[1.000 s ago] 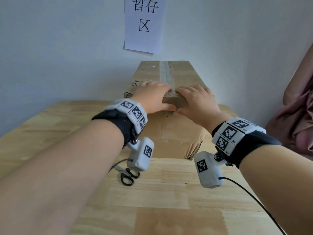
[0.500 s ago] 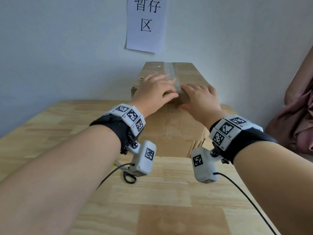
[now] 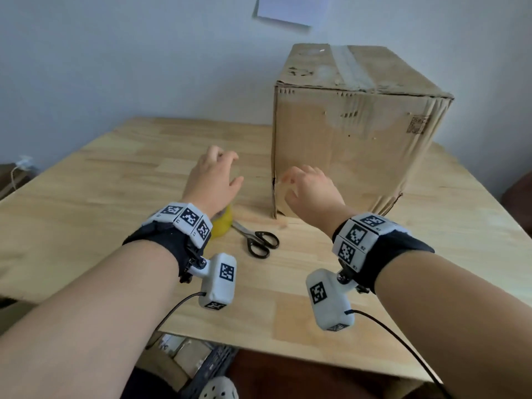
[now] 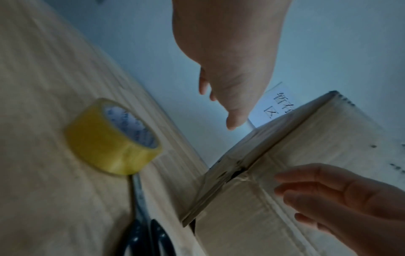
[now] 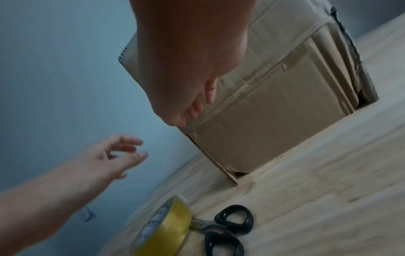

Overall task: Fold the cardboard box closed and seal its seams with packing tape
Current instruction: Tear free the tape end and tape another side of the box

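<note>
The brown cardboard box point(image 3: 354, 139) stands closed on the wooden table point(image 3: 115, 203), a strip of clear tape point(image 3: 349, 67) along its top seam. My left hand point(image 3: 214, 175) hovers open over the table, left of the box and above the yellow tape roll point(image 4: 111, 136). My right hand point(image 3: 309, 187) is open, its relaxed fingers in front of the box's near lower-left corner, holding nothing. Black-handled scissors point(image 3: 257, 240) lie beside the roll. The roll point(image 5: 164, 226) and the scissors point(image 5: 228, 230) lie on the table below both hands.
A white paper sign point(image 3: 280, 12) hangs on the wall behind the box. The table's near edge point(image 3: 288, 352) has crates and a shoe below it. Bare tabletop stretches left of the tape roll and right of the box.
Both hands have left the box's top front edge and dropped to table level at its left front corner. The view has shifted, so the box now sits to the right.
</note>
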### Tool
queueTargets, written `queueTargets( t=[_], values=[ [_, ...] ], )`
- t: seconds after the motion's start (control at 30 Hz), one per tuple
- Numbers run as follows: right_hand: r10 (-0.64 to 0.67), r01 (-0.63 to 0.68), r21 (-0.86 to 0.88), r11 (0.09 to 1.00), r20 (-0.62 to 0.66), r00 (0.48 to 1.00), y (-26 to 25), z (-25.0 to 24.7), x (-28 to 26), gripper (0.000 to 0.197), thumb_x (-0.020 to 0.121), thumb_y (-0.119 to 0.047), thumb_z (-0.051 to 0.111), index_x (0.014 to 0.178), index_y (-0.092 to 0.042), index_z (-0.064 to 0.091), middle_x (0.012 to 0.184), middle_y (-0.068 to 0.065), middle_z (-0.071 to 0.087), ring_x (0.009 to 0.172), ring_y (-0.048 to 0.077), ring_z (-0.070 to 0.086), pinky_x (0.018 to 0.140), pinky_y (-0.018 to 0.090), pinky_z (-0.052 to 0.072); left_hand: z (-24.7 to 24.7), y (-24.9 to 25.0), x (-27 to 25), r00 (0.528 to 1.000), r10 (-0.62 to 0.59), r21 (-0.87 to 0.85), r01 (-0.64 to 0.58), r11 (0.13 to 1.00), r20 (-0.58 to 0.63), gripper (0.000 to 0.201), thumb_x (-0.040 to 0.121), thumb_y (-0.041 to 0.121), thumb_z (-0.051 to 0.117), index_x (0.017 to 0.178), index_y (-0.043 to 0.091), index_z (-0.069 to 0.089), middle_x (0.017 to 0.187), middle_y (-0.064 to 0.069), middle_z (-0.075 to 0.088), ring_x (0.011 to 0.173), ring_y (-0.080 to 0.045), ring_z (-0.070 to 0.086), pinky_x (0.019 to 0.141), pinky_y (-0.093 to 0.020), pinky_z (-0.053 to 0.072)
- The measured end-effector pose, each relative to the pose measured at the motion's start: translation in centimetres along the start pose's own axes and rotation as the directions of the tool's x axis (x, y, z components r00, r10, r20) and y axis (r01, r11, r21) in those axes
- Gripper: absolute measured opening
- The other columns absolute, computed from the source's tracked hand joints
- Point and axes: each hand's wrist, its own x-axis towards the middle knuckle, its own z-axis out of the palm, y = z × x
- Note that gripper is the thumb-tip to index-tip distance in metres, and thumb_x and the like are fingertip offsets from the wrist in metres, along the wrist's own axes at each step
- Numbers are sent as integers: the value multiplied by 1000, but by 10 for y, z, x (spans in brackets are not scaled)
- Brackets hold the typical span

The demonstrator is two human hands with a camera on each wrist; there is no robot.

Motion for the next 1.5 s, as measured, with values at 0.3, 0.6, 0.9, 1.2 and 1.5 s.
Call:
queueTargets(
  t=[0.3, 0.6, 0.9, 1.2, 1.5],
  values=[
    [114, -151, 142, 978, 240, 964, -12, 30, 21, 28, 91, -15, 41, 107, -13, 64, 102, 7, 66, 89, 25, 62, 81, 40, 55, 47, -21, 4, 888, -261, 92, 244, 965, 379, 60, 84, 41, 64, 129, 14, 37, 127, -12, 32, 92, -28, 52, 83, -41, 49],
    [79, -134, 292, 947, 194, 978, -1, 22, 18, 25, 92, -15, 45, 108, -18, 65, 101, 0, 65, 89, 16, 62, 79, 29, 54, 44, -16, 10, 857, -216, -60, 275, 960, 468, 67, 85, 6, 59, 145, 10, 28, 142, -16, 34, 116, -33, 51, 97, -37, 44],
    [163, -240, 693, 680, 176, 971, 19, -36, -1, 50, 96, -47, 45, 126, -9, 57, 118, 3, 59, 116, 19, 54, 103, 41, 44, -35, 58, 18, 938, 22, -555, 185, 811, 345, 67, 78, 23, 74, 125, 36, 28, 122, 0, 40, 92, -13, 50, 76, -26, 43],
    [215, -171, 890, 422, 85, 973, 49, -69, -26, 12, 94, -20, 59, 98, -12, 67, 103, 12, 67, 98, 21, 63, 95, 40, 52, -54, 121, 12, 910, 325, -714, -48, 699, 257, 51, 81, 5, 66, 114, 28, 35, 118, 5, 41, 65, -13, 44, 66, -27, 41],
    [261, -64, 529, 846, -308, 915, 71, -91, -29, 7, 89, -16, 64, 83, -14, 65, 73, -7, 57, 74, 13, 55, 70, 17, 47, -39, 157, 22, 925, 324, -756, -66, 651, 198, 52, 79, 18, 67, 119, 35, 39, 126, 6, 49, 75, -15, 52, 78, -34, 49]
  ],
)
